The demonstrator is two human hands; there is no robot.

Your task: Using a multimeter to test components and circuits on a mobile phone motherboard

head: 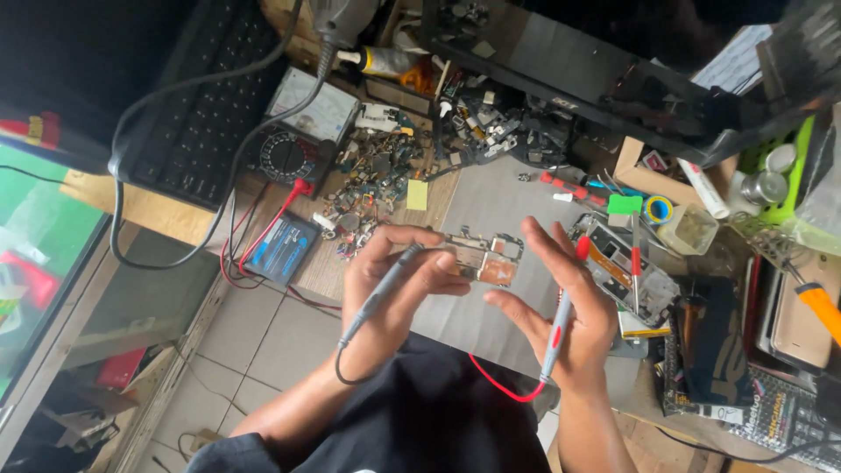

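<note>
Grey matting (491,197) is covering the bench under both hands, and a small circuit board (484,259) is being held up just above it, near the middle of the view. The left hand (390,285) is pinching the board's left end between thumb and fingertips while also gripping a black probe (378,293), whose tip is pointing up toward the board and whose black lead is looping down over the wrist. The right hand (569,307) is sitting just right of the board with its fingers spread and half open, one fingertip nearing the board's right edge; whether it is touching is hard to tell. A red probe (559,322) is lying along this palm, trapped under the thumb, and its red lead (499,384) is curving down over the dark clothing. An opened phone (626,276) is resting on the bench just right of the right hand, with a red-handled tool (637,258) lying across it. Further left, a multimeter (302,131) is sitting at the back beside a black keyboard (206,105), with a heap of loose parts (377,188) between it and the mat. A yellow note (418,194) is lying at the mat's edge, and an orange-handled screwdriver (819,302) is showing at the far right.
</note>
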